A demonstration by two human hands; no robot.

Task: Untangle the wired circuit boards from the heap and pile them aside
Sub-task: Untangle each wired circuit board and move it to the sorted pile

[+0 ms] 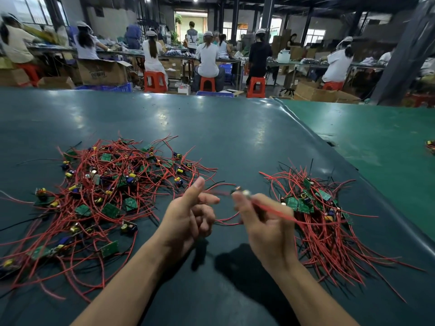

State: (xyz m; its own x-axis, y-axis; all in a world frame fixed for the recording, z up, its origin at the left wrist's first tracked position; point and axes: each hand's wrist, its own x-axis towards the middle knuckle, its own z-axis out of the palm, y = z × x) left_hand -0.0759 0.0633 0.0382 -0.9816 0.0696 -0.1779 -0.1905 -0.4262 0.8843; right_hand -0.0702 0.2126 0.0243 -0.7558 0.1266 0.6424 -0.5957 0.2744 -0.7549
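On the dark green table (pixel 235 128), between the tangled heap (pixel 108 191) at left and the sorted pile (pixel 315 215) at right, we see bare mat around both hands. Our right hand (pixel 266 222) pinches a blurred wired board (pixel 242 192); our left hand (pixel 188 217) hangs loosely curled, though whether it holds a wire we cannot tell. The table's right edge runs just beyond the pile.

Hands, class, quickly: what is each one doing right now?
Left hand: fingers curled, thumb up; whether it holds a wire cannot be told.
Right hand: pinches a blurred wired circuit board.
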